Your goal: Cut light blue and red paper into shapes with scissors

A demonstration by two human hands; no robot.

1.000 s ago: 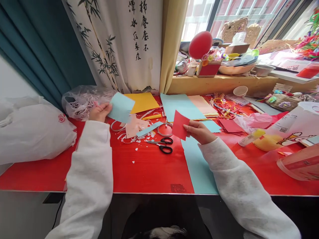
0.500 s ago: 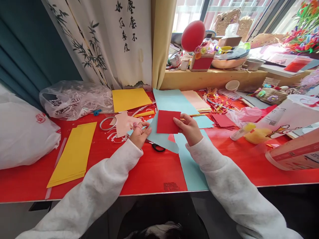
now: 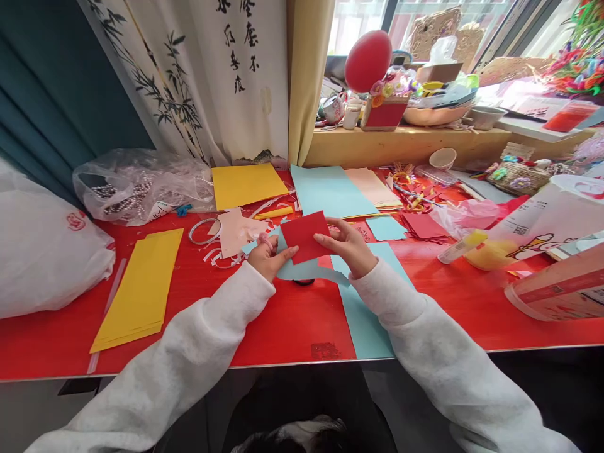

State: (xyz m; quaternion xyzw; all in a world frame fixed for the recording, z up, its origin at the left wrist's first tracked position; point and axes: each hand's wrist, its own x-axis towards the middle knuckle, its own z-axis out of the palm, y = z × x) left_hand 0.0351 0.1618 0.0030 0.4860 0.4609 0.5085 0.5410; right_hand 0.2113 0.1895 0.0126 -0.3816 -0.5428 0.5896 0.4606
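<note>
My left hand (image 3: 268, 257) is closed on a cut piece of light blue paper (image 3: 302, 271), its thumb resting on the left edge of a square of red paper (image 3: 306, 236). My right hand (image 3: 352, 247) pinches the red square at its right side. Tilted, the square lies in front of the blue piece, covering much of it. A narrow blue strip curls down to the right, under my right hand. Below the papers, a dark scissors handle (image 3: 304, 283) shows in part. A larger blue sheet (image 3: 365, 314) lies on the table beneath my right wrist.
Yellow sheets (image 3: 139, 289) and a white plastic bag (image 3: 47, 251) are at the left. Behind my left hand lie a tape roll (image 3: 189, 234) and pink paper scraps (image 3: 234, 233). Red squares (image 3: 423, 226), a glue stick (image 3: 462, 246) and a large cup (image 3: 557, 289) stand or lie at the right.
The red square has moved left and tilted, and its left edge is now under my left thumb. The blue piece has shifted, with its strip bending further right.
</note>
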